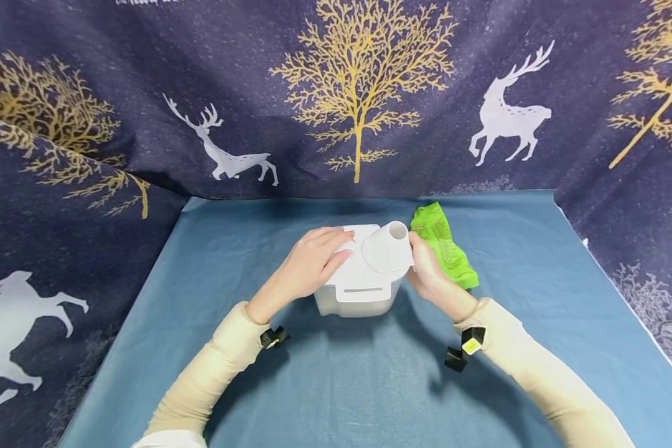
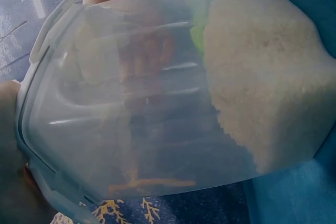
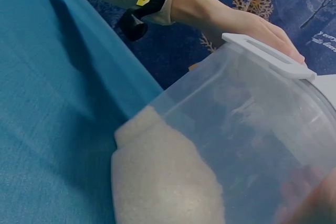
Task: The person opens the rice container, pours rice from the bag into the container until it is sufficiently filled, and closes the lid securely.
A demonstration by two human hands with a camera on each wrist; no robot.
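A see-through rice container [image 1: 354, 307] with a white lid [image 1: 350, 270] stands on the blue cloth, part filled with pale grains [image 2: 268, 77]. A white round spout piece [image 1: 389, 249] rises from the lid's right side. My left hand [image 1: 316, 258] rests on the lid's left part with its fingers stretched over the top. At the container's right side, my right hand [image 1: 428, 264] grips near the lid's edge. Through the clear wall, blurred fingers [image 2: 147, 56] show against the far side. A slotted white latch [image 3: 270, 56] is on the lid's front edge.
A bright green packet [image 1: 445, 242] lies just behind and right of the right hand. Blue cloth [image 1: 341, 386] covers the table. Dark fabric with deer and trees [image 1: 229, 74] hangs around its back and sides.
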